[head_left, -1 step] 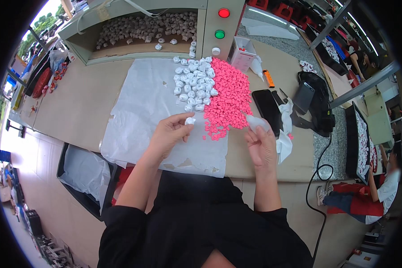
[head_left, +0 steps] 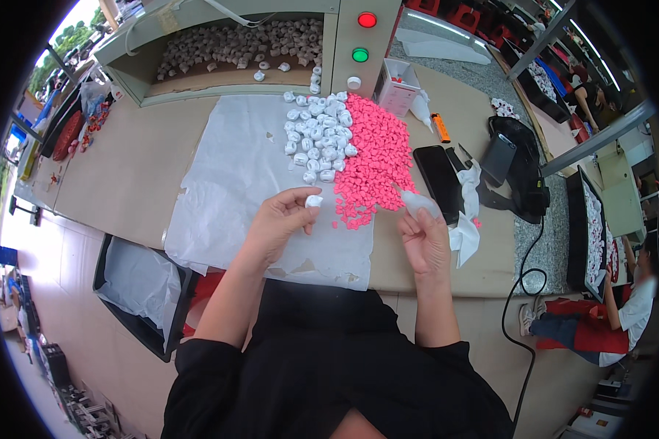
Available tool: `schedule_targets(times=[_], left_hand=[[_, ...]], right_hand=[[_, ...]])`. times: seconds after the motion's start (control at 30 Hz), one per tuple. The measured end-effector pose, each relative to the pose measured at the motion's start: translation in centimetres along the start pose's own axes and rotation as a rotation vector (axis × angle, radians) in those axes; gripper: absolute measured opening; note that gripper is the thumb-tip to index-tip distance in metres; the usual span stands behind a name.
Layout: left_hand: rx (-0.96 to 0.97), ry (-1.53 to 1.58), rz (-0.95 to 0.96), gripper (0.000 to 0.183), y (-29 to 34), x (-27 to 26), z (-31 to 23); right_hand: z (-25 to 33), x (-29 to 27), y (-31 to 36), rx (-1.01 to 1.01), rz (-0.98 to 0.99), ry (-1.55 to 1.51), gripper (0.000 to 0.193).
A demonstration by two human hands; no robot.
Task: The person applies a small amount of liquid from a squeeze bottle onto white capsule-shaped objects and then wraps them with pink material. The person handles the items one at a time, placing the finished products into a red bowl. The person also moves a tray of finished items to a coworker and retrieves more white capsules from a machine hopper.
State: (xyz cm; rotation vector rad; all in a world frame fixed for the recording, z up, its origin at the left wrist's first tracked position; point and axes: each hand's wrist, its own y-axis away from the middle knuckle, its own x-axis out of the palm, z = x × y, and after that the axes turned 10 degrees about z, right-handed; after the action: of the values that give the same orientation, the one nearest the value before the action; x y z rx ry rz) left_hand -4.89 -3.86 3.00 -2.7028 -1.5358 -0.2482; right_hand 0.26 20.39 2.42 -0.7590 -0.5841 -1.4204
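Observation:
My left hand [head_left: 282, 219] pinches a small white wrapped piece [head_left: 313, 200] between thumb and fingertips, just below a cluster of the same white pieces [head_left: 317, 135]. My right hand [head_left: 425, 241] holds a small white paper slip [head_left: 417, 200] at the lower right edge of a pile of pink pieces [head_left: 373, 164]. Both piles lie on a crinkled white sheet [head_left: 227, 183] spread over the tan table [head_left: 124, 168].
A black phone [head_left: 438, 174], white tissue [head_left: 465, 212], an orange lighter [head_left: 441, 126] and a black pouch [head_left: 520, 161] lie to the right. Behind stands a tray of pale pieces [head_left: 234, 44] with red [head_left: 367, 20] and green [head_left: 359, 55] buttons. A lined bin [head_left: 135, 289] sits lower left. Another person [head_left: 630, 300] sits at far right.

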Motion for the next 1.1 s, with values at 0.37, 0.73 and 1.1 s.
schedule_targets(times=[0.37, 0.73, 1.1], left_hand=[[0.087, 0.472, 0.003, 0.031, 0.8, 4.8, 3.5], [0.172, 0.338, -0.015, 0.028, 1.5, 5.2, 4.4], [0.197, 0.309, -0.003, 0.028, 1.7, 5.2, 4.6]], right_hand=[[-1.3, 0.3, 0.4, 0.061, -0.062, -0.14, 0.018], [-3.1, 1.0, 1.9, -0.146, 0.028, 0.353, 0.024], [-3.3, 1.5, 2.1, -0.284, 0.111, 0.68, 0.028]])
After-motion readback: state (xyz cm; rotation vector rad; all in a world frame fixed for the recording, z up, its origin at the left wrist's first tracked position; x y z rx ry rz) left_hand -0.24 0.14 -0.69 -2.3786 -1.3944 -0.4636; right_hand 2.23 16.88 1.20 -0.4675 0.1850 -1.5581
